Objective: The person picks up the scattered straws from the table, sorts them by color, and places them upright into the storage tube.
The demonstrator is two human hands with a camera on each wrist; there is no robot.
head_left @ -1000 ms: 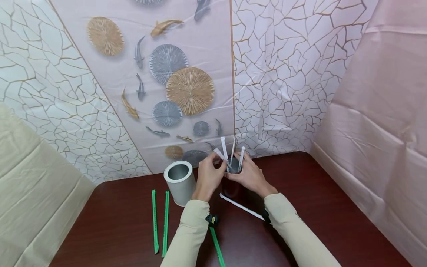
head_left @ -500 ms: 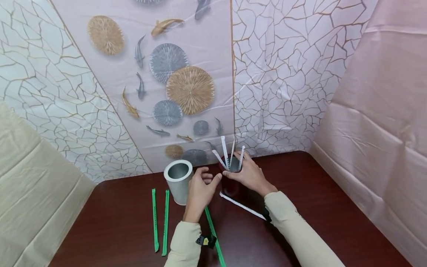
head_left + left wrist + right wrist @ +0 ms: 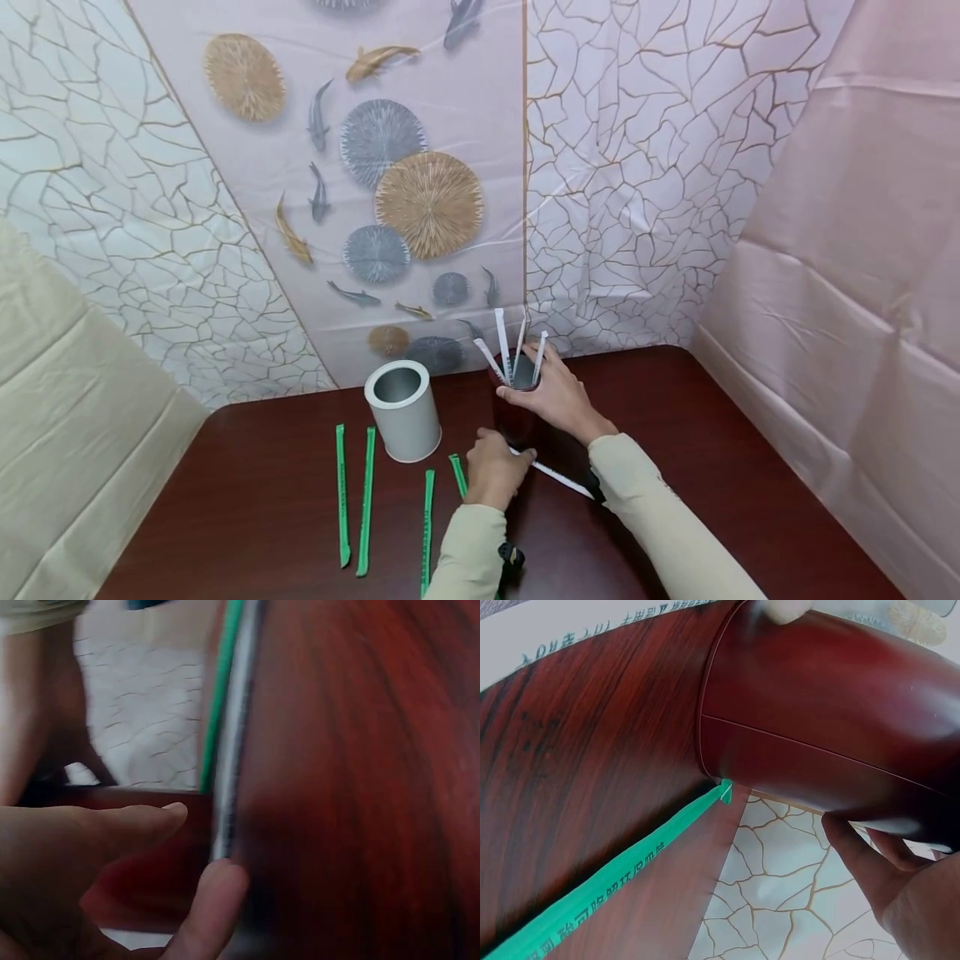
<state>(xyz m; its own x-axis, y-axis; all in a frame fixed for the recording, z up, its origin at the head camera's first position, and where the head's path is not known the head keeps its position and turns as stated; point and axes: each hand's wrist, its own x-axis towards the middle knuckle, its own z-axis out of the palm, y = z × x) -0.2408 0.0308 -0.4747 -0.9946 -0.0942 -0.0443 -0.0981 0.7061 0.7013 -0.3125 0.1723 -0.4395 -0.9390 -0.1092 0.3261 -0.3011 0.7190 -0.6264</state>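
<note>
In the head view my right hand [image 3: 561, 396] holds a dark red cup [image 3: 513, 421] near its rim. Several white paper-wrapped straws [image 3: 502, 340] lean inside the cup. My left hand [image 3: 495, 471] is low over the table, just in front of the cup, by the far end of a wrapped white straw [image 3: 561, 479] lying there. The left wrist view has a fingertip [image 3: 225, 881] touching the end of that white straw [image 3: 234, 750], with the digits spread apart. The right wrist view shows the cup [image 3: 825, 712] on the table and fingers [image 3: 855, 859] against its side.
A grey canister [image 3: 408, 425] with a white rim stands left of my hands. Several green wrapped straws [image 3: 366, 500] lie on the table [image 3: 255, 483]; another green straw [image 3: 622, 862] lies beside the cup in the right wrist view. Patterned cloth [image 3: 637, 208] hangs behind.
My left hand let go of a white straw in the cup, drew back left, then moved down and right to the white straw on the table. My right hand stays on the cup.
</note>
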